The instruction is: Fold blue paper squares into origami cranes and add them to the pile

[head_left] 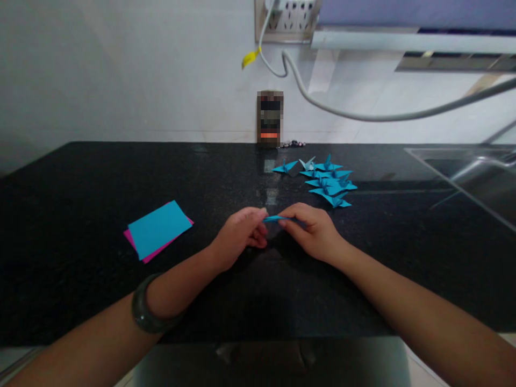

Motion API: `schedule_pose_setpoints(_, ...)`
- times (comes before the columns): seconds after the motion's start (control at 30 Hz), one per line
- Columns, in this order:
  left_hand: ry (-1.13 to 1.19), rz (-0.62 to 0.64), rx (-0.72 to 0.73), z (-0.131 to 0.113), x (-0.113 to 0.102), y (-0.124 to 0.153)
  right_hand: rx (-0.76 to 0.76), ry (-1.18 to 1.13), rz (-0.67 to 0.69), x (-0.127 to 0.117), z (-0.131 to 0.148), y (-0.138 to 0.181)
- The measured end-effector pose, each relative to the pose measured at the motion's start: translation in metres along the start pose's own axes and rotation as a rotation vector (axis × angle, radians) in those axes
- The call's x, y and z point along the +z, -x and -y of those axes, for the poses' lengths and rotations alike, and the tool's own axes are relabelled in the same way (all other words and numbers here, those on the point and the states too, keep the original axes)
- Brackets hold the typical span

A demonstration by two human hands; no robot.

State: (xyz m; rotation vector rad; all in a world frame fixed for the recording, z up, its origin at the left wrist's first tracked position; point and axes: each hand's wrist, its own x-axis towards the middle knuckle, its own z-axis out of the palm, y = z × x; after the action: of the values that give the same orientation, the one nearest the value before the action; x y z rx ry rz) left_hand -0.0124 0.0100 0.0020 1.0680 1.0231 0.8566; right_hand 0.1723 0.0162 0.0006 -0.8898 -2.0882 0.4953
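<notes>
Two forearms (92, 333) reach in from the near edge, one bangle (139, 309) round the left one. Both hands are busy: the left hand (237, 234) pinches the left end of a folded blue piece (273, 219), and the right hand (312, 231) pinches its right end between thumb and finger. It sits between them over the middle of the black counter (80, 183); whether it touches the top cannot be told. Being paper, it is probably very light, stiffer along its folds, not slippery, and easy to crease or tear, so a soft pinch at the ends looks the safest hold.

Counted, one blue piece is in hand. Far right sit about nine cranes (336, 188), one pale, the rest blue; they overlap, so the number is unsure. Left lie one blue sheet (159, 228) and, beneath, at least one pink sheet (151, 258)
</notes>
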Motion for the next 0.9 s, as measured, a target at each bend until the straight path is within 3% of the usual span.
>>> schedule_pose_setpoints(0.07, -0.086, -0.107, 0.181, 0.0013, 0.0004, 0.0002, 0.186, -0.072, -0.003, 0.0016, 0.0022, 0.001)
schedule_pose_setpoints(0.13, -0.211, -0.114, 0.295, 0.0025, 0.0, 0.0011, 0.317, -0.172, 0.027, 0.0028, 0.004, 0.0019)
schedule_pose_setpoints(0.23, -0.352, -0.071, 0.287, 0.0022, -0.0005, 0.0033, 0.37, -0.251, 0.094, 0.0041, 0.006, 0.0029)
schedule_pose_setpoints(0.6, -0.3, -0.064, 0.161, -0.0022, 0.0018, 0.0064, 0.108, -0.113, -0.06, 0.0043, 0.0103, 0.0028)
schedule_pose_setpoints(0.9, -0.145, -0.015, 0.114, -0.0023, 0.0033, 0.008, -0.001, -0.245, -0.048, -0.0018, 0.0102, 0.0014)
